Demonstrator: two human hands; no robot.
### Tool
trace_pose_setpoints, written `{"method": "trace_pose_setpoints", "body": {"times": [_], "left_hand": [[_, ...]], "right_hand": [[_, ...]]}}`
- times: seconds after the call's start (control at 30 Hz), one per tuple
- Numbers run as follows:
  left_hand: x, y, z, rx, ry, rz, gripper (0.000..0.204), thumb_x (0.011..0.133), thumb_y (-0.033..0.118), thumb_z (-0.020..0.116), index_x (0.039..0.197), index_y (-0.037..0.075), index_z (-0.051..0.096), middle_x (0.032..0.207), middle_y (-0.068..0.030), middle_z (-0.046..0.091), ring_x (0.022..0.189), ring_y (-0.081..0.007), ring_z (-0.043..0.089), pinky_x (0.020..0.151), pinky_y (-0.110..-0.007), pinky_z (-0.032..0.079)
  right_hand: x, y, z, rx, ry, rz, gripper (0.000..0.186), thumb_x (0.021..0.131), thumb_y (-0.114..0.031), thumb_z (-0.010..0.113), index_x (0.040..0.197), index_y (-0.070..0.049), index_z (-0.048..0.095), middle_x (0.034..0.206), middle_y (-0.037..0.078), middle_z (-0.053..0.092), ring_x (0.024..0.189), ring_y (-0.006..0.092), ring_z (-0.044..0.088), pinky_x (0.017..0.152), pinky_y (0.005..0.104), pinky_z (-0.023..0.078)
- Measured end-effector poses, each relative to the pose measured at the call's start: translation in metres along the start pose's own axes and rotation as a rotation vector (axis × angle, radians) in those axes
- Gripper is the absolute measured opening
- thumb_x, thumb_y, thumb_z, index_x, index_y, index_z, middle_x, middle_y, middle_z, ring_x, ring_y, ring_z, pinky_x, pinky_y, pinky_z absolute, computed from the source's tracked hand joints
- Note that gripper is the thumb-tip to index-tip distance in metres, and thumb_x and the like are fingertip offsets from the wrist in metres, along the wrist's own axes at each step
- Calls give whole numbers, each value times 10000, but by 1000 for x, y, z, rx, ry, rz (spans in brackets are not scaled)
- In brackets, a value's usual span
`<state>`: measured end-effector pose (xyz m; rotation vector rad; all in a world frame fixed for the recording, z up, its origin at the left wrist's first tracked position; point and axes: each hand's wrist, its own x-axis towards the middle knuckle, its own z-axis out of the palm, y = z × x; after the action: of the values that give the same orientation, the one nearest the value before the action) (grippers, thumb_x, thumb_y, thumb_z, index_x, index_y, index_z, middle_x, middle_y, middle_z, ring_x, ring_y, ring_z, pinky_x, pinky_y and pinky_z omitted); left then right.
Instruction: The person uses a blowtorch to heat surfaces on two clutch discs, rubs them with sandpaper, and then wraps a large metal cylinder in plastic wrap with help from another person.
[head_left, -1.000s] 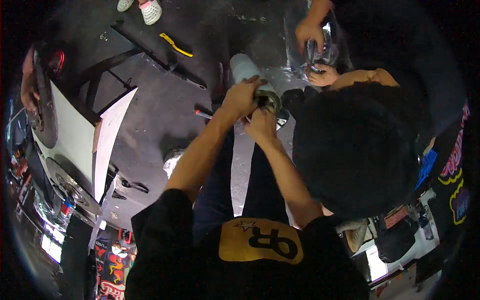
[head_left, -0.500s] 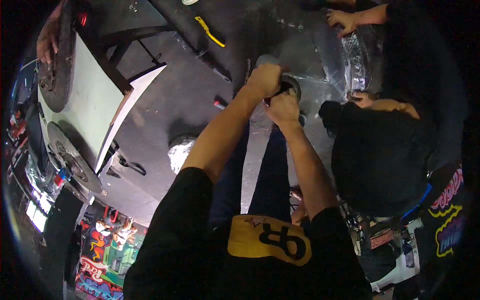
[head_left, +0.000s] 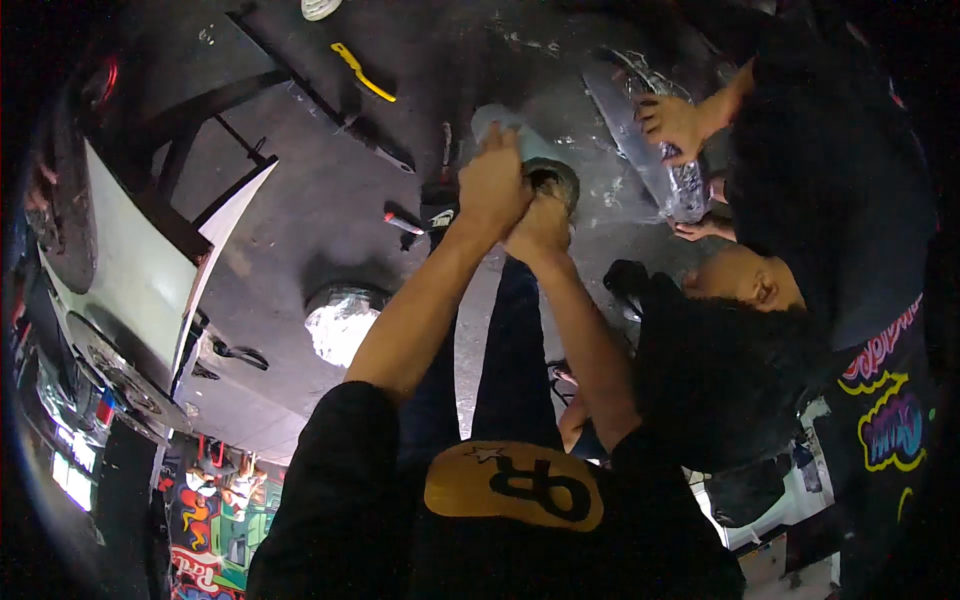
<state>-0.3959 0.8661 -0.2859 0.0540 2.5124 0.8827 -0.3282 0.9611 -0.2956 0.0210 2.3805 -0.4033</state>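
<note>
A pale grey-green cylinder with a ring-shaped open end, which looks like a roll of plastic film (head_left: 535, 146), is held above the floor between my legs. My left hand (head_left: 492, 190) lies around its left side, fingers stretched up along the body. At the open end, my right hand (head_left: 541, 226) is closed, with its fingertips hidden at the dark core. To the right, another person's hand (head_left: 675, 125) rests with spread fingers on a long object wrapped in clear shiny film (head_left: 682, 185). That person's other hand (head_left: 702, 228) is at its lower end.
Left stands a white panel (head_left: 125, 250) on a dark frame, with wheels beside it; someone's hand is near the upper wheel. A yellow tool (head_left: 362, 72), a red-and-white marker-like item (head_left: 402, 223) and a shiny film-covered bundle (head_left: 343, 322) lie on the floor. The co-worker crouches close right.
My hands and the roll have shifted slightly left, and more of the roll's body shows. My left fingers have straightened over it. The co-worker's upper hand has moved down onto the wrapped object.
</note>
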Motion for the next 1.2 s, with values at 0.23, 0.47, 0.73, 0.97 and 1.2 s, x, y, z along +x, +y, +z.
{"method": "trace_pose_setpoints", "body": {"times": [0.23, 0.47, 0.73, 0.97, 1.2], "left_hand": [[42, -6, 26, 290, -707, 458, 576, 802, 130, 707, 1362, 241, 632, 1159, -179, 727, 1066, -426, 696, 910, -507, 566], [19, 2, -21, 350, -315, -19, 518, 774, 115, 723, 1285, 111, 634, 1066, -210, 737, 1012, -422, 711, 874, -514, 577], [61, 0, -20, 335, -414, 575, 416, 800, 78, 698, 1216, 93, 688, 1081, -176, 738, 1012, -387, 715, 854, -515, 582], [30, 0, -32, 284, -139, 81, 312, 769, 143, 759, 1057, 46, 689, 995, -240, 729, 965, -428, 718, 821, -509, 593], [49, -12, -30, 303, -227, 410, 330, 820, 110, 686, 1147, 123, 727, 1055, -181, 748, 995, -397, 725, 856, -495, 592]], "right_hand": [[-38, -25, 17, 96, 133, -2, 668, 841, -385, 751, 1407, -77, 576, 1360, 182, 640, 1329, 362, 545, 1117, 463, 400], [-10, -53, 54, 341, 413, 185, 577, 832, -389, 755, 1304, -74, 650, 1332, 174, 659, 1354, 322, 514, 1148, 488, 320], [-1, -16, 20, 153, 371, -28, 338, 883, -281, 674, 1101, -47, 782, 1107, 188, 755, 1156, 376, 656, 1187, 520, 312], [14, -52, 32, 101, 550, 32, 482, 981, -419, 508, 1308, -108, 676, 1179, 150, 743, 1206, 322, 648, 1224, 482, 257], [17, -46, 28, 101, 561, -87, 473, 945, -370, 603, 1313, -81, 672, 1146, 168, 748, 1130, 313, 687, 1243, 475, 243]]}}
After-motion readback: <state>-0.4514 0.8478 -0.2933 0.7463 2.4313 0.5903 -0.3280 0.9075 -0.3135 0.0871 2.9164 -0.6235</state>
